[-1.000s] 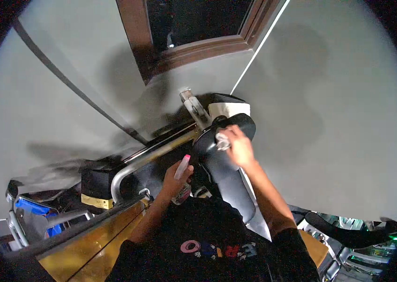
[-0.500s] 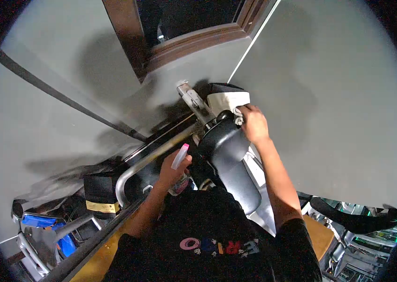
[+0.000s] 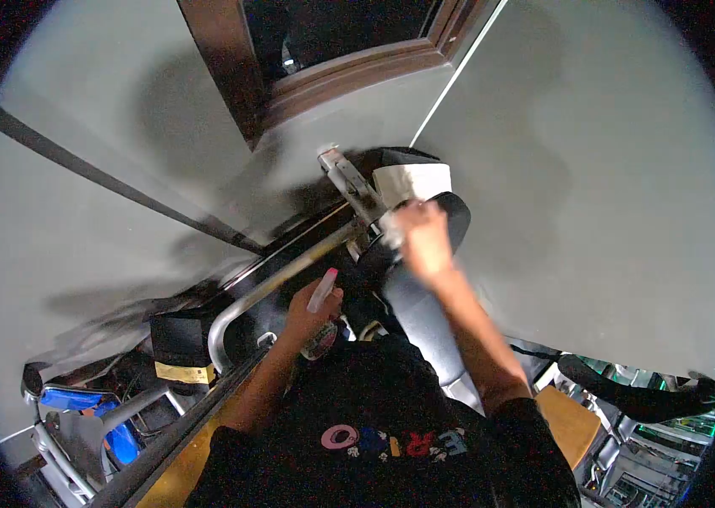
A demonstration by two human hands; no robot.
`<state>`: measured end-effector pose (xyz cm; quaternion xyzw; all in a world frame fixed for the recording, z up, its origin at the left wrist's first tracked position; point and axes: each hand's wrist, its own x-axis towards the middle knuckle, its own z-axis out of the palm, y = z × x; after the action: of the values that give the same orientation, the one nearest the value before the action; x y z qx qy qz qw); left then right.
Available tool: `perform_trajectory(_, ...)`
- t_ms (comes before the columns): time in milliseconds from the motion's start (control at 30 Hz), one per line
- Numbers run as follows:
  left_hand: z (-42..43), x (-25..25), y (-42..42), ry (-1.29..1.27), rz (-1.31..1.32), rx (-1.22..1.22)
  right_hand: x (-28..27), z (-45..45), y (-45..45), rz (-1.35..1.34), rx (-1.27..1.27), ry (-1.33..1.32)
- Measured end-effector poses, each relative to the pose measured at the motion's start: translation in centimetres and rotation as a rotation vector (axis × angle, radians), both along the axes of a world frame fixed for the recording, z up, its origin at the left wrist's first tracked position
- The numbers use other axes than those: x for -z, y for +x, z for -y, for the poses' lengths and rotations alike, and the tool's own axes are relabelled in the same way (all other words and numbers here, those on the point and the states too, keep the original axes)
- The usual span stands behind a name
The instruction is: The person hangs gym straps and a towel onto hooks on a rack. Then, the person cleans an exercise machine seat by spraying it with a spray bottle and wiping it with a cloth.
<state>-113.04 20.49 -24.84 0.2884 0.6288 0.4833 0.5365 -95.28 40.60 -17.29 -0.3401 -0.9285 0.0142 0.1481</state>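
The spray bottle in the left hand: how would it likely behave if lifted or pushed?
The spray bottle would probably keep its shape when lifted, as its body looks like moulded plastic. Stood up and pushed at its pink-tipped spray head, it might tip, since that part sits above the body. Its weight is uncertain: the left hand hides part of it.

Right hand (image 3: pixel 424 239) shifted left across black pad (image 3: pixel 457 218), cloth (image 3: pixel 390 229) too

Right hand (image 3: pixel 423 234) with a white cloth (image 3: pixel 391 230), left hand (image 3: pixel 308 315) around a bottle (image 3: pixel 322 292)
The blurred cloth is at a black pad (image 3: pixel 456 222); a bent metal bar (image 3: pixel 290 273) runs near the bottle.
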Motion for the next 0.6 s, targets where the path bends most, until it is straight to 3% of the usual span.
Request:
perform_trajectory(33, 0.1, 0.2, 0.0, 0.051, -0.061, -0.003, 2.3, 1.5, -0.4, 0.13, -0.117, 0.061)
perform_trajectory(133, -0.2, -1.8, -0.3, 0.043, -0.031, 0.038, 1.5, 3.2, -0.2, 0.024, -0.345, 0.115)
perform_trajectory(233, -0.1, -1.3, -0.4, 0.124, -0.094, -0.002, -0.2, 0.0, 1.9, 0.144, -0.122, 0.009)
perform_trajectory(367, 0.3, -1.5, -0.6, 0.06, -0.004, 0.0, -0.8, -0.8, 1.4, 0.027, 0.071, 0.033)
perform_trajectory(400, 0.3, -1.8, -0.6, 0.043, -0.014, -0.016, 1.2, 0.5, 1.0, 0.061, -0.016, -0.036)
perform_trajectory(433, 0.4, -1.9, -0.5, 0.026, -0.023, -0.032, 4.1, 2.3, 0.5, 0.176, -0.116, 0.125)
perform_trajectory(467, 0.5, -1.4, -0.5, 0.023, -0.019, -0.033, 5.7, 4.0, 0.1, 0.15, -0.272, 0.1)
perform_trajectory(500, 0.4, -0.9, -0.7, 0.022, -0.05, -0.008, 5.5, 5.1, -0.6, 0.122, -0.425, 0.075)
perform_trajectory(600, 0.5, -0.8, -0.7, 0.042, -0.033, -0.02, 2.3, 3.1, 0.1, 0.147, -0.465, 0.078)
